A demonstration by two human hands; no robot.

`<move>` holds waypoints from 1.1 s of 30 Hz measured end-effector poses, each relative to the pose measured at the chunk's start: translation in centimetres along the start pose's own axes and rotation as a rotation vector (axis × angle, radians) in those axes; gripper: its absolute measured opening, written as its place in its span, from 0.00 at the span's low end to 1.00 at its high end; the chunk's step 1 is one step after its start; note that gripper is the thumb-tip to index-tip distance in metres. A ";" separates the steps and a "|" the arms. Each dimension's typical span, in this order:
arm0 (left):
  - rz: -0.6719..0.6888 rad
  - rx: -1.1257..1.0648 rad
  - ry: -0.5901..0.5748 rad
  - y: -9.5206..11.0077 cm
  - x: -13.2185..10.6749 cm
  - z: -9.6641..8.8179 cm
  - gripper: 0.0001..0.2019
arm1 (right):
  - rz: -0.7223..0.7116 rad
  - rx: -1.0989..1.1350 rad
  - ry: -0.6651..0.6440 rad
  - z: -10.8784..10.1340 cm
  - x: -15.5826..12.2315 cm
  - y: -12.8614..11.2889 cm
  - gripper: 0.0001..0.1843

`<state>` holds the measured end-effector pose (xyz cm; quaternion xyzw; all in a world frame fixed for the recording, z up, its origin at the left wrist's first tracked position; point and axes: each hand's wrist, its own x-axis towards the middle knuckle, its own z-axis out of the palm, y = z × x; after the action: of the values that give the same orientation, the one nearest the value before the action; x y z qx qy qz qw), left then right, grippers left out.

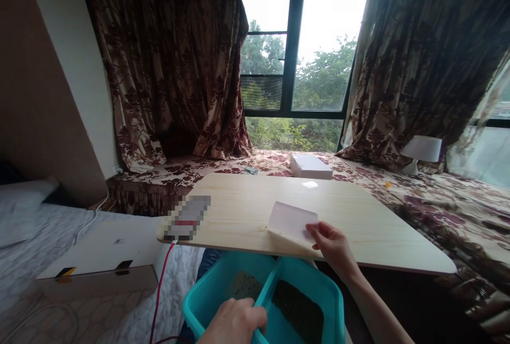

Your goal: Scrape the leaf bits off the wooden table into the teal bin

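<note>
So I'm sat right up against a pale wood worktop [358,227] with rounded corners, and the grain's pretty light and clean-looking. My right hand [332,245] is at the near edge, fingers pinched on a white flat card-like scraper [290,221], which lies tilted on the worktop right at that edge. My left hand [235,322] is down low, curled over the rim of a teal plastic bin [319,285] that sits just below the worktop's near edge. The bin has a divider down the middle, with something dark and grainy in the right half and a paler mesh-looking patch in the left; can't tell what either is.

Near the worktop's left corner there's a small object [187,219] that's blurred out, with a red cable [161,280] running down from around there.

Room-wise: the far edge of the worktop butts up to a window seat covered in floral fabric [438,195], with a white box [311,166] and a small white lamp [421,151] on it. Big window [295,67] behind, trees outside, heavy brown floral curtains [171,67] either side. Off to my left is a bed [40,237] with a pillow and a long white cardboard box [107,248] lying on it.
</note>
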<state>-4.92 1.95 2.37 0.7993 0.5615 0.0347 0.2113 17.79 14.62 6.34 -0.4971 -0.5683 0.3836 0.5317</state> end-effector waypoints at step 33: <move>0.021 -0.081 0.034 -0.3 0.2 0.2 0.09 | -0.897 -0.842 -0.363 1.1 1.7 -3.9 0.11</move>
<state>-5.05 2.11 2.07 0.7953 0.5545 0.0731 0.2337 16.19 15.54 10.33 -0.3046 -0.9040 -0.0541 0.2952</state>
